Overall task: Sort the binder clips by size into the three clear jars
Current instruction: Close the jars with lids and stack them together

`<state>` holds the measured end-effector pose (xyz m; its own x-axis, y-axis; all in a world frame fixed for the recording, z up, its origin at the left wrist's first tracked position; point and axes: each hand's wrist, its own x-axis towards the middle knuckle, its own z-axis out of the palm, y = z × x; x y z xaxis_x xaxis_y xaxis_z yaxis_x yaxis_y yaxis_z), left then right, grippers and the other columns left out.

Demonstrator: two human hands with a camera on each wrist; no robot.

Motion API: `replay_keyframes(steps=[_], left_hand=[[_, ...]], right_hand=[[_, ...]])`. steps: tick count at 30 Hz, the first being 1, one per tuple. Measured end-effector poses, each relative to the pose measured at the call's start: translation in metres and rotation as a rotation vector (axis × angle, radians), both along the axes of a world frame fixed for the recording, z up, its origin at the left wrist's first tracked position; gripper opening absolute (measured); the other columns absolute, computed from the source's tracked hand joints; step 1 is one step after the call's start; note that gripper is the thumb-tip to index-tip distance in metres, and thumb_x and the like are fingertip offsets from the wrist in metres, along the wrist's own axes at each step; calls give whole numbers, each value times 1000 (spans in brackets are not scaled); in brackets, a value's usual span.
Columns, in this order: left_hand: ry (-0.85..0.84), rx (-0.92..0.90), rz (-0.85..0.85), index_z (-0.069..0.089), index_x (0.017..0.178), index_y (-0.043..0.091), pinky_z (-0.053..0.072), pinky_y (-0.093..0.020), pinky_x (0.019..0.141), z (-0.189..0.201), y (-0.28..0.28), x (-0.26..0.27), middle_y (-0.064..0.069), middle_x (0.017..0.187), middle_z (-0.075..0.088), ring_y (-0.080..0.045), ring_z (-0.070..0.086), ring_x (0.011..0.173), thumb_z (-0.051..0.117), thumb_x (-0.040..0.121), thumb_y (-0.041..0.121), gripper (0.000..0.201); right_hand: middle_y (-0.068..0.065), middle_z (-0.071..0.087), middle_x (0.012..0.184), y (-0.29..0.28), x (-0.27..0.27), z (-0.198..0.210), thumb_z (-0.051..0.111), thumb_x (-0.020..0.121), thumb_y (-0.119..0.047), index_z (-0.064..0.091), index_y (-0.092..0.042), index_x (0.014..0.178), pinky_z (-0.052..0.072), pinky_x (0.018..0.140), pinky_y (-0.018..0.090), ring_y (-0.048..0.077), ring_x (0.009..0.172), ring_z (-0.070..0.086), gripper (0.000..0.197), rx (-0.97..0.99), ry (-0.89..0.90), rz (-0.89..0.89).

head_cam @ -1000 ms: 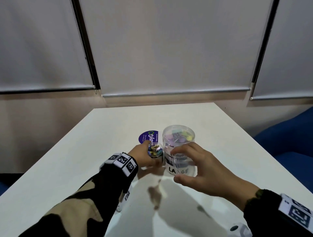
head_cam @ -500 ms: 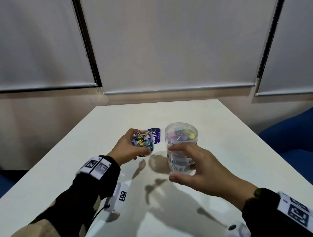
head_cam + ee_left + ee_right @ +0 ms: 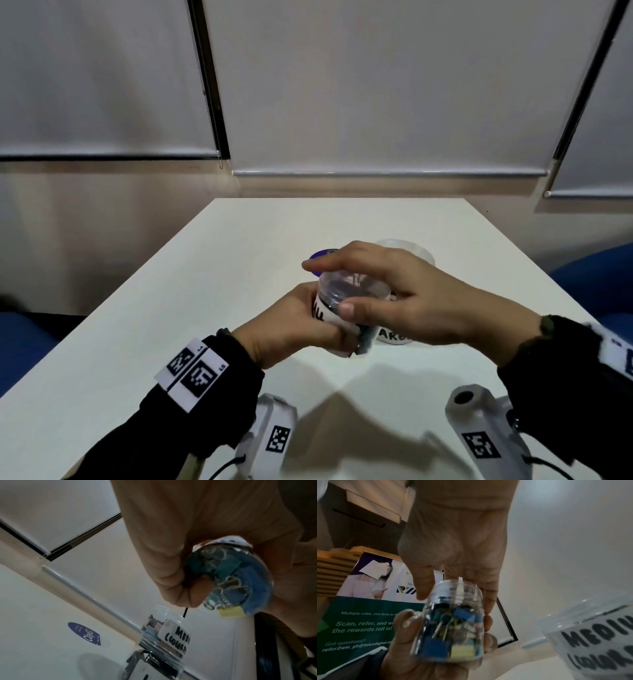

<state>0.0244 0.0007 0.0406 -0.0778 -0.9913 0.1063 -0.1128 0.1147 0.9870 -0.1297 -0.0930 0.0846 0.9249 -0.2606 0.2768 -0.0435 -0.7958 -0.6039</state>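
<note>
My left hand (image 3: 308, 325) holds a small clear jar (image 3: 356, 291) up off the white table (image 3: 171, 308), fingers wrapped round its labelled body. Blue, green and yellow binder clips (image 3: 453, 628) fill the small jar (image 3: 452, 622). From above, my right hand (image 3: 329, 287) grips the jar's top between thumb and fingers. Behind my hands the jar marked MEDIUM (image 3: 164, 632) seems to stand on the jar marked LARGE (image 3: 394, 337); both hold clips. The small jar (image 3: 231, 577) shows its base in the left wrist view.
A round purple sticker (image 3: 322, 255) lies on the table just beyond my hands. Blue seats stand at the right (image 3: 599, 274) and left (image 3: 20, 335) table edges. Roller blinds cover the far wall.
My left hand lifted the small jar and brought it nearer, to the middle. My right hand left the stacked jars and closed on the small jar's top.
</note>
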Motion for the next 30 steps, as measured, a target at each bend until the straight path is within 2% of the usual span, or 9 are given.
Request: replay_keyframes(steps=[3,6,14,16,18,19,23,27,30], left_hand=[[129,-14,-56,69,83,31,41,-31,65,0,0,1,-1,79,62,-19,56,76,64,55,19,31],[204,-33,-116,62,99,17,42,-31,62,-3,1,-2,-15,89,57,-28,54,79,65,60,19,39],[410,1,-274,66,101,25,42,-24,52,-2,6,-9,-11,87,59,-19,57,72,76,59,35,44],[504,41,-324,71,93,18,46,-21,47,-4,8,-14,-12,83,65,-18,63,67,85,48,45,55],[708,84,-231,74,67,7,50,-25,40,-9,9,-21,-12,65,68,-19,66,53,92,15,32,60],[786,72,-165,72,63,6,51,-25,39,-7,11,-25,-9,61,68,-19,66,51,89,12,24,57],[561,38,-355,67,98,21,46,-17,45,10,11,-28,-7,88,65,-13,65,74,73,65,39,38],[493,71,-401,61,102,17,43,-17,44,8,7,-28,-7,88,65,-13,66,69,62,70,27,33],[679,83,-460,61,97,16,35,-21,37,7,10,-41,-4,85,63,-17,65,72,75,61,36,44]], right_hand=[[-9,51,119,12,0,-7,44,82,-37,57,-34,127,44,98,40,13,120,50,46,-28,-100,20],[-1,49,110,17,-1,-11,41,79,-34,61,-23,120,47,89,39,19,110,54,46,-20,-240,31],[-5,57,105,19,3,-13,37,82,-29,53,-9,118,44,74,23,14,90,62,44,100,-280,185],[-7,56,103,22,2,-12,34,83,-29,53,-11,117,42,75,21,12,90,59,43,59,-336,215],[-9,56,101,25,1,-10,33,82,-29,53,-13,117,41,74,18,12,88,60,43,94,-363,241],[-9,56,101,24,-1,-9,33,83,-29,53,-12,118,41,73,15,11,88,61,45,116,-364,251],[-9,55,112,17,-11,-11,31,85,-33,49,-11,128,43,76,13,11,95,63,52,165,-284,223],[-10,56,114,23,-21,-13,33,83,-38,51,-7,130,45,81,17,8,100,61,59,225,-285,165],[-15,55,103,27,-21,-4,28,86,-30,58,-5,117,40,84,27,15,96,56,50,-67,-347,135]])
